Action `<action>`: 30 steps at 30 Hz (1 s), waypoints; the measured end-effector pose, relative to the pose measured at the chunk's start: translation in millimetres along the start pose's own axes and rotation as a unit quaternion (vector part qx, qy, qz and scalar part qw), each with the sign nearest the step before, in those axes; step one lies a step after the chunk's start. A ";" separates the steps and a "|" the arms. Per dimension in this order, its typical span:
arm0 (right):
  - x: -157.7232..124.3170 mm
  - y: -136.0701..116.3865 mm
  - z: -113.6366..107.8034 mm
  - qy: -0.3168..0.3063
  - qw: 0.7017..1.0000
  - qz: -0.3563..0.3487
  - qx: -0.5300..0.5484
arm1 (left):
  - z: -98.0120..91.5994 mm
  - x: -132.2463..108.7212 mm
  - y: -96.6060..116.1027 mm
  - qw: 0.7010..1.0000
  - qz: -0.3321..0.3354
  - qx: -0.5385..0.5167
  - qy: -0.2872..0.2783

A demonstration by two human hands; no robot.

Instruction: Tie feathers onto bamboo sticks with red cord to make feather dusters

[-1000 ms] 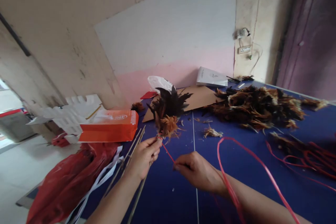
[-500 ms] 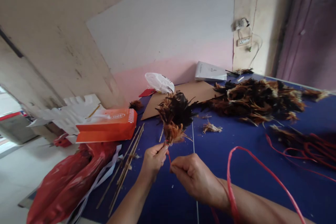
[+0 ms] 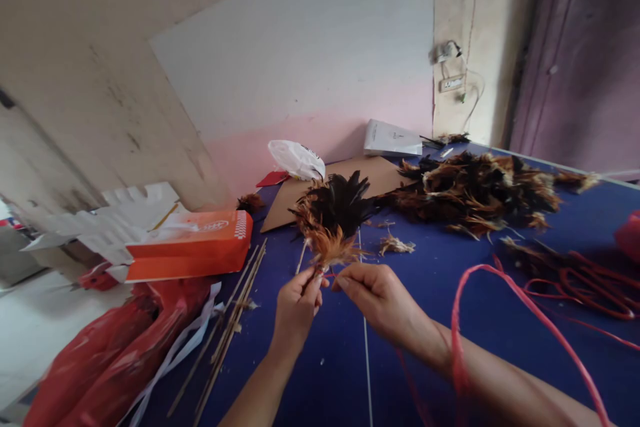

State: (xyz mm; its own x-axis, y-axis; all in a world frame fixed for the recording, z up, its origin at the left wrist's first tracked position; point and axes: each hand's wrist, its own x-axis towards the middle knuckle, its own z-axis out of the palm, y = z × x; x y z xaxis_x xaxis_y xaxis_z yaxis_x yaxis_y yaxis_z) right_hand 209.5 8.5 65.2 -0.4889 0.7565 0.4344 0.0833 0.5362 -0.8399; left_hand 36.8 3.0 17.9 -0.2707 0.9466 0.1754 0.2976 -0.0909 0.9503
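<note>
My left hand is closed round the base of a feather bundle, which points away from me with black plumes at the top and orange-brown ones lower down. My right hand pinches a red plastic string just right of the bundle's base. A short taut stretch of the string runs between the two hands. From there a wide loop of it arches over my right forearm. What lies inside my left fist is mostly hidden.
A heap of brown and black feathers covers the table's right rear. Tangled red string lies at the right. Thin sticks, an orange box and a red plastic bag are at the left. Cardboard lies behind the bundle.
My right hand has moved up, from below the bundle's base to beside it, and the string between the hands now runs nearly level. My left hand keeps its grip. The view has shifted slightly.
</note>
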 end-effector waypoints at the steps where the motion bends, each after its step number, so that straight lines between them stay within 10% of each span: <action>1: -1.1 -0.9 1.1 -0.001 1.000 -0.007 -0.001 | 0.8 0.4 -0.3 1.000 0.001 0.001 0.002; 17: -17.2 -12.7 16.5 -0.071 0.982 -0.109 -0.138 | 27.0 -17.9 14.2 0.995 0.066 0.061 0.032; 25: -5.0 -23.2 -25.9 -0.135 0.944 -0.104 -0.284 | -14.5 5.5 22.2 0.995 -0.087 -0.045 0.019; 30: 2.5 -27.4 -69.1 -0.063 0.961 -0.116 -0.244 | -36.8 -11.8 26.3 0.984 -0.091 0.072 -0.136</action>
State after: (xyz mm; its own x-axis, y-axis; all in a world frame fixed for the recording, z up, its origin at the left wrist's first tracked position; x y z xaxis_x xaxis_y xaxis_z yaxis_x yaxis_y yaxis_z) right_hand 266.0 21.6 111.8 -0.6421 0.5606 0.5229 0.3422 0.8199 -0.4589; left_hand 14.2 -22.0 50.3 -0.0820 0.9928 -0.0877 0.3995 0.1133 0.9097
